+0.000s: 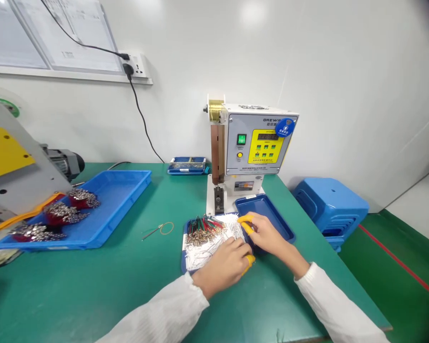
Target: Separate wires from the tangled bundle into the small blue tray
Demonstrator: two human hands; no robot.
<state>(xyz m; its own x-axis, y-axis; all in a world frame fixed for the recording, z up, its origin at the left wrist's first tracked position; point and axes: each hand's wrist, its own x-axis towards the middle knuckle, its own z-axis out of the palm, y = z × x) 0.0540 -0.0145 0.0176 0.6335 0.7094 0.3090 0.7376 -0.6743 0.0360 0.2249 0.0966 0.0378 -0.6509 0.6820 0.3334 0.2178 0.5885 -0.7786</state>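
My left hand (224, 263) lies over the near right part of a shallow blue tray (183, 257), its fingers curled and a yellow cot on one fingertip. What it grips, if anything, is hidden beneath the fingers. Just above and to the right, my right hand (268, 233) has its yellow-covered fingertips drawn together at the tray's right end. Anything between them is too small to make out. In the tray lie many thin white pieces (198, 255) and a bundle of red, green and black wires (205, 228) with brass-coloured ends.
Behind the tray stands a bench machine (260, 143) with a wire spool. A dark blue tray (260, 205) sits to its right. Leftward are a looped wire (166, 228) and a large blue tray (125, 195) with metal-tipped bundles (64, 213). Blue stools (331, 202) stand beside the table.
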